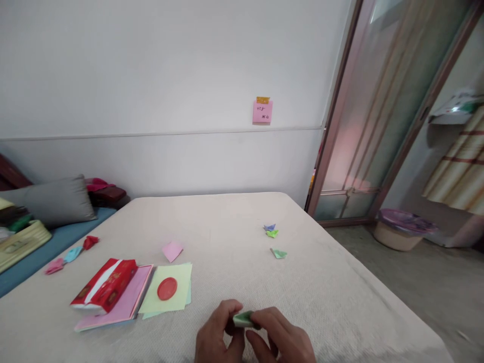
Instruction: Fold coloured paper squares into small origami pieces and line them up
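Observation:
Near the front edge of the cloth-covered table (223, 222), my left hand (219, 333) pinches one end of a small folded piece of green paper (243, 319). My right hand (283, 335) grips the other end, with its thumb and fingers closed on it. The green paper is folded into a narrow shape and the fingers cover part of it. Left of my hands lie a light green paper sheet (181, 282) with a red disc (167, 288) on top. Farther off, to the right, are a green folded paper piece (279, 253), a lime one (272, 233) and a violet one (269, 227).
A red tissue packet (108, 285) rests on a stack of pink paper (132, 295). A pink square (173, 251) lies behind it. Red (91, 242), blue (73, 254) and pink (55, 265) folded papers line the left edge. A lined bin (403, 229) stands on the floor.

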Available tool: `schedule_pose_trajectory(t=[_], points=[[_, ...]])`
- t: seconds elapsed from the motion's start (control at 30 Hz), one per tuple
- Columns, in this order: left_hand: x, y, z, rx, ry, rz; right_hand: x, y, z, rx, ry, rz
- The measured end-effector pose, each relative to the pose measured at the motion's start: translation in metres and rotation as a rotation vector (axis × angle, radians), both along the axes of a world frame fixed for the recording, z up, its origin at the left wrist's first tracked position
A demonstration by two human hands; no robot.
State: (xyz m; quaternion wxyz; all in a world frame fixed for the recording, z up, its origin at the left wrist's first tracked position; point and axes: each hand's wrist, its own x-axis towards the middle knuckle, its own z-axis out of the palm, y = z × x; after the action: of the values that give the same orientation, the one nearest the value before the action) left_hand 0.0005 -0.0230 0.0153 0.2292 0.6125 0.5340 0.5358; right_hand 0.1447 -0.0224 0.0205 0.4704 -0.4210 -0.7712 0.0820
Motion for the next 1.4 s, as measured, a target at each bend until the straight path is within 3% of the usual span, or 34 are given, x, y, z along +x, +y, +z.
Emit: schedule_pose_trajectory(t=[0.2, 0.4, 0.53, 0.63, 0.73, 0.9, 1.13, 1.23, 1.4], points=[[-0.002, 0.002, 0.000, 0.032, 0.027, -0.062, 0.006, 0.006, 0.005, -0.127, 0.071, 0.123], [-0.002, 0.004, 0.008, -0.152, -0.089, -0.231, 0.006, 0.007, 0.003, -0.235, 0.107, 0.048], [-0.005, 0.009, 0.016, -0.350, -0.433, -0.569, 0.010, 0.013, 0.009, -0.656, 0.419, 0.155], [-0.005, 0.012, 0.014, -0.571, -0.792, -0.699, 0.014, 0.020, 0.011, -0.983, 0.687, 0.300], [-0.004, 0.016, 0.006, -0.704, -0.971, -0.717, 0.011, 0.023, 0.004, -1.157, 0.881, 0.430], [-0.004, 0.018, -0.004, -0.684, -1.002, -0.666, 0.001, 0.019, -0.010, -1.259, 1.157, 0.489], [-0.006, 0.013, 0.011, -0.778, -1.087, -0.681, -0.004, 0.019, -0.008, -1.419, 1.304, 0.681], [-0.006, 0.013, 0.013, -0.792, -1.074, -0.668, -0.003, 0.019, -0.004, -1.460, 1.344, 0.625], [-0.005, 0.015, 0.018, -0.808, -1.211, -0.515, -0.002, 0.023, -0.008, -1.541, 1.554, 0.561]])
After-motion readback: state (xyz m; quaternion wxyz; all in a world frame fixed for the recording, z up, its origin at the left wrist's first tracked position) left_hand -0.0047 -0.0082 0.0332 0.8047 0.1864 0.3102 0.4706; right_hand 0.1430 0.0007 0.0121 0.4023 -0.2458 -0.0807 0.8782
